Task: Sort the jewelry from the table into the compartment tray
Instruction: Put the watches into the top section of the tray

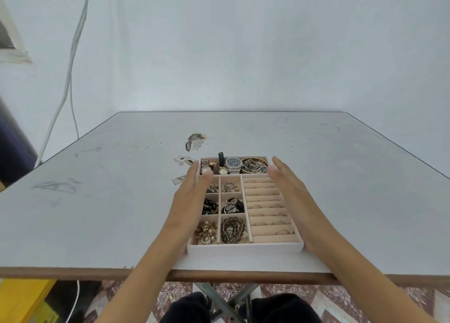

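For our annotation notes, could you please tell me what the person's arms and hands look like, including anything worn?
Both the left hand and right hand are bare: no gloves, wristwatch or bracelets show. The forearms are uncovered, with no sleeves in view.

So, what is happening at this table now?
A person holds both hands open at the table. The left hand is over the left edge of the compartment tray, and the right hand is along its right side. The tray is already filled: watches in the far row, rings in the slotted section, beads in small squares.
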A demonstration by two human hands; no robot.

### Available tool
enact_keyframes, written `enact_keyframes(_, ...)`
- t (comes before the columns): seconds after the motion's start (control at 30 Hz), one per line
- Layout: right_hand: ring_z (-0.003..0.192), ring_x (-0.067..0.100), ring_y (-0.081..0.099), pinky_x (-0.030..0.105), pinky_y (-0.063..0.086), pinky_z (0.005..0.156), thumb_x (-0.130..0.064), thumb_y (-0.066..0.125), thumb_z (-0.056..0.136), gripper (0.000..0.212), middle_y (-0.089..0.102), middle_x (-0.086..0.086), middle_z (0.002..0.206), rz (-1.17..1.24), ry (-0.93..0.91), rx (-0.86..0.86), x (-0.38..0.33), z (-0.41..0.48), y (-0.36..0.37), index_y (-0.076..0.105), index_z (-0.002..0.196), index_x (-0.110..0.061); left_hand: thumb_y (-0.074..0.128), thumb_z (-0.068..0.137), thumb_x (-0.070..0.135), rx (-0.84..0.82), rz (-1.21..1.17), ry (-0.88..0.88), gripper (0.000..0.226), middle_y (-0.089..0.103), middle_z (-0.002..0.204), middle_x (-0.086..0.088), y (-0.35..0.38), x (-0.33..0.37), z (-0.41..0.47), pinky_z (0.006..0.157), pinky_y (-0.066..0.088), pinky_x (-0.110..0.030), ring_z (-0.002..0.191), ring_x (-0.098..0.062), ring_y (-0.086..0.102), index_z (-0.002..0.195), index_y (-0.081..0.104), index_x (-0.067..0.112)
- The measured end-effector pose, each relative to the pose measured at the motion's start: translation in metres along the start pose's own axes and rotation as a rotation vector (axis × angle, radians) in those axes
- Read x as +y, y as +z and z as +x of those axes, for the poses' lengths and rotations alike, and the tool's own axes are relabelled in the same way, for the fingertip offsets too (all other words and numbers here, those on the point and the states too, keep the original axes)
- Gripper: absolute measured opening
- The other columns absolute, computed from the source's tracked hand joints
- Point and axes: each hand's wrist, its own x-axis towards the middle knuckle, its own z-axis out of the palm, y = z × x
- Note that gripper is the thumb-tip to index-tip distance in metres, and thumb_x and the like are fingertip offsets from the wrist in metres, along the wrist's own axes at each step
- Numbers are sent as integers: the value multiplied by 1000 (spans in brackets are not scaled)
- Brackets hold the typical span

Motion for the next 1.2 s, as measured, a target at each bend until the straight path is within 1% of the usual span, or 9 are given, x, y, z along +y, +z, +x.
enact_keyframes(0.23,138,3,26,27,24,99,-56,39,94,49,28,-23,150,-9,25,0,-2,-1,3,30,142,-51,40,99,34,26,-93,-16,44,30,151,15,0,5,-1,96,26,-29,137,-10,28,141,34,42)
enact_keyframes(0.47,138,1,25,28,23,100,-60,37,92,49,27,-26,149,49,30,-7,-7,-3,0,32,141,-52,43,97,27,38,-160,-11,42,34,149,11,-1,6,0,91,26,-30,123,-3,33,136,41,42)
enact_keyframes(0.57,128,-1,29,26,22,98,-55,39,94,50,33,-22,140,8,43,35,-15,22,0,34,143,-43,44,96,26,42,-160,1,44,34,150,11,0,12,7,82,33,-24,127,-6,34,136,41,42)
enact_keyframes(0.67,137,10,32,31,23,111,-56,39,94,59,32,-10,150,-26,53,59,-26,40,-11,34,146,-29,48,93,23,28,-160,42,47,35,148,10,3,29,19,67,33,-19,118,-4,35,136,42,41)
enact_keyframes(0.77,136,9,36,43,26,115,-64,43,88,63,36,-16,149,48,1,25,-45,47,-17,37,143,-34,51,90,21,34,-151,67,50,40,143,9,6,49,40,81,36,-26,118,-7,36,137,42,37)
enact_keyframes(0.87,136,11,37,46,27,115,-65,45,86,66,38,-13,149,73,-7,13,-64,66,-26,39,142,-31,48,92,24,35,-163,83,45,50,129,7,9,66,69,97,39,-38,124,-14,42,136,43,33)
enact_keyframes(0.9,137,13,37,47,27,115,-66,47,85,68,38,-11,149,76,-4,12,-70,75,-28,39,143,-30,47,92,25,33,-161,91,44,49,131,5,10,70,80,95,40,-35,123,-14,42,136,43,33)
enact_keyframes(1.0,140,14,31,47,25,115,-64,45,87,66,33,-8,152,86,-25,38,-79,101,-28,34,145,-33,45,94,27,11,-153,111,45,44,137,3,15,79,111,69,34,-18,117,-11,40,138,39,31)
enact_keyframes(1.2,141,14,28,46,22,116,-66,40,88,67,28,-6,155,75,-41,26,-69,154,-29,32,146,-34,41,96,28,1,-162,106,44,43,134,4,30,66,161,67,35,-19,104,-4,45,140,37,31)
